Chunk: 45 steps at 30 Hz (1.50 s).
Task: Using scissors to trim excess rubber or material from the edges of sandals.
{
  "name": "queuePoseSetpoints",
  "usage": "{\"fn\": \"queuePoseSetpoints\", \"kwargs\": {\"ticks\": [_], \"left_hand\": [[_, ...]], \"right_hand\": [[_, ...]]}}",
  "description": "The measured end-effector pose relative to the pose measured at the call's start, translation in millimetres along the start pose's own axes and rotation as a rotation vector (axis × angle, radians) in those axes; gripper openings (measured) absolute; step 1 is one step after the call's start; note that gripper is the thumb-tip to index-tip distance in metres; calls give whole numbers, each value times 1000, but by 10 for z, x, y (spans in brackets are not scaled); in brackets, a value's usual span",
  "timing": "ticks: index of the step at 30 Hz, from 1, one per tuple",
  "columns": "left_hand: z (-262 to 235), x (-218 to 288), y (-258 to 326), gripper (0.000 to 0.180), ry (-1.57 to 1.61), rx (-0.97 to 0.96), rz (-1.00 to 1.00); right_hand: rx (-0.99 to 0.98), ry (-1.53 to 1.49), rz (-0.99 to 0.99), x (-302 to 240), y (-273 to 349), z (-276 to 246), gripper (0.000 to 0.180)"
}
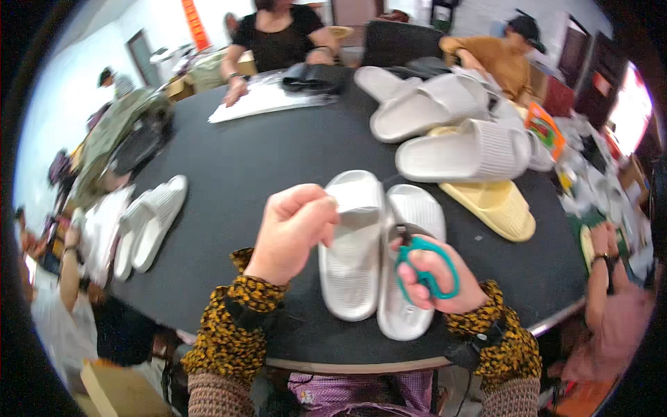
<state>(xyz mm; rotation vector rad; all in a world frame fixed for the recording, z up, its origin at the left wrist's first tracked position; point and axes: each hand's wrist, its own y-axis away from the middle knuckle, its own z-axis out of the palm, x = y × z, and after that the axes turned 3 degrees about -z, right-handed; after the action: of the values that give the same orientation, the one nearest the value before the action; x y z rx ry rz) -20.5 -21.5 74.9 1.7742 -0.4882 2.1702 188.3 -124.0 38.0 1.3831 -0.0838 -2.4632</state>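
Two light grey slippers stand side by side on the black table in front of me: the left slipper (351,295) and the right slipper (406,321). My left hand (292,229) is closed in a pinch over the left slipper's strap edge; whatever its fingertips hold is too small to make out. In my right hand (445,278) is a pair of scissors (425,244) with teal handles, fingers wrapped around the loops. The dark blades point up and away, above the right slipper and close to its strap.
A pile of grey slippers (438,156) lies at the right, with a pale yellow slipper (497,208) beneath. Another white pair (156,219) sits at the left. Across the round table (243,160), a person handles white plastic sheets (257,101) beside black slippers (309,76). Other people sit around.
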Motion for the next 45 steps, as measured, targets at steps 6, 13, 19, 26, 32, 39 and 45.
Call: {"fn": "queuePoseSetpoints", "kwargs": {"ticks": [6,13,19,26,32,39,45], "left_hand": [[-236,361,824,10,-447,-159,198],[-943,417,1892,12,-390,531,166],[-1502,313,2771,17,-400,945,21],[-2027,-260,3324,19,-403,1093,-301],[-2086,-950,3242,17,-575,826,-767],[-2067,-1292,3292,28,-1142,301,-902],[-1903,-1071,3206,40,-1257,363,-701]], "right_hand": [[86,-28,-62,68,107,-27,36],[24,-4,-107,150,13,-96,42],[-20,-8,-101,156,4,-155,42],[-20,-15,-158,181,24,-192,42],[-52,-31,-175,181,-30,-194,41],[-10,-31,-121,146,18,-129,39],[-6,55,-158,112,57,-50,41]]}}
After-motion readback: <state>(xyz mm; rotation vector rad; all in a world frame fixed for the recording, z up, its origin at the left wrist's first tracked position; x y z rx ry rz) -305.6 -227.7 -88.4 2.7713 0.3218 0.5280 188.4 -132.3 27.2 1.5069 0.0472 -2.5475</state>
